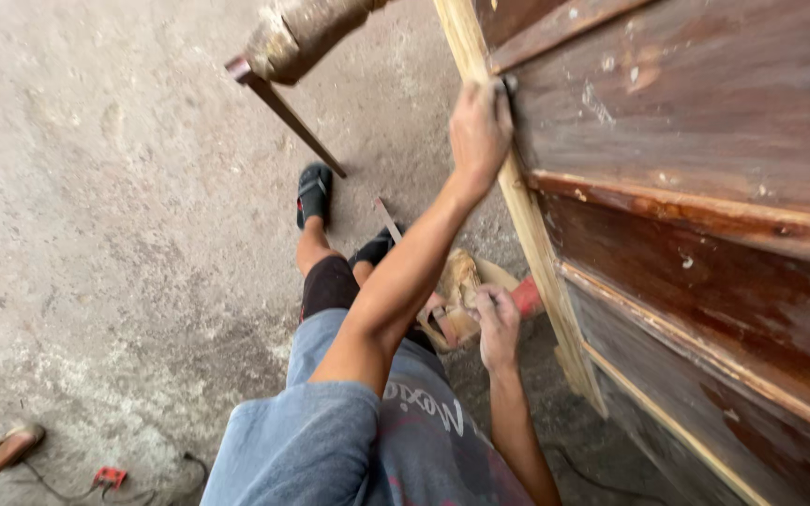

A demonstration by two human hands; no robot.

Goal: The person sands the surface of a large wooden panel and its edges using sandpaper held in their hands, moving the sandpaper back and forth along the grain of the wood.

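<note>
A large dark brown panelled wooden door (pixel 705 187) leans at the right, with a pale wooden strip (pixel 527 225) along its near edge. My left hand (pixel 480 126) reaches up and grips that pale edge, fingers wrapped over it. Lower down, my right hand (pixel 497 323) is closed on a worn wooden tool with a red part (pixel 461 295), held close to the foot of the door edge. My legs and black sandals (pixel 314 192) are below on the floor.
The rough concrete floor (pixel 124 234) spreads to the left. A slanted metal bar (pixel 283 112) comes down from a dirty object at the top. Another person's sandalled foot (pixel 11 445) and a small red device with a cable (pixel 110 478) are at the bottom left.
</note>
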